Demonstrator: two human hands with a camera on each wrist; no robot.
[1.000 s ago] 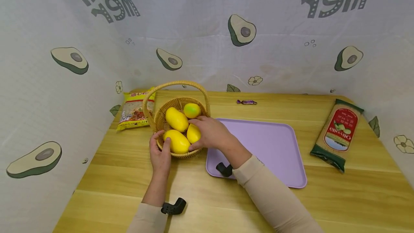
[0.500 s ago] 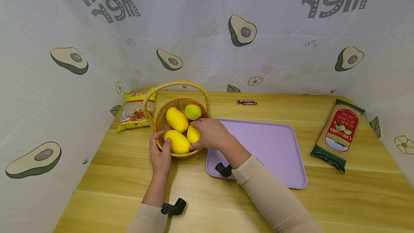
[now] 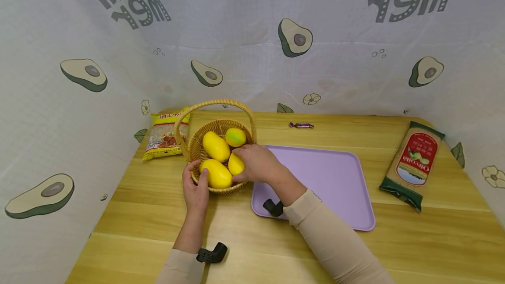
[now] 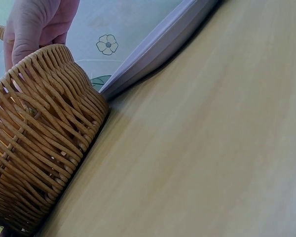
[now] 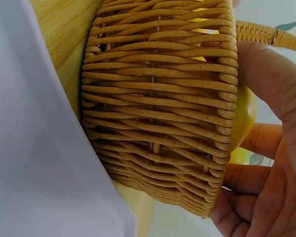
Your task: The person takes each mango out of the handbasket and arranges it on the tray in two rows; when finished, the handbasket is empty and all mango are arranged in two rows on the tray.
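Observation:
A round wicker basket (image 3: pixel 221 191) with a tall arched handle stands on the table in the head view. Several yellow mangoes lie inside, among them a large one (image 3: pixel 217 174) at the near left and a green-tinged one (image 3: pixel 235 137) at the back. My right hand (image 3: pixel 258 163) reaches over the right rim and grips a mango (image 3: pixel 236 164), partly hidden under its fingers. At the near left rim, my left hand (image 3: pixel 196 189) holds the basket, its thumb against the large mango. In the right wrist view, thumb and fingers of the right hand (image 5: pixel 271 148) come over the rim.
A lilac tray (image 3: pixel 323 179) lies right of the basket, partly under the right forearm. Left of the basket is a yellow food packet (image 3: pixel 163 137). At the back lies a purple-wrapped candy (image 3: pixel 301 125); a noodle packet (image 3: pixel 414 163) is at the far right.
The right hand has barely shifted at the mango; the left hand and the basket stay in place.

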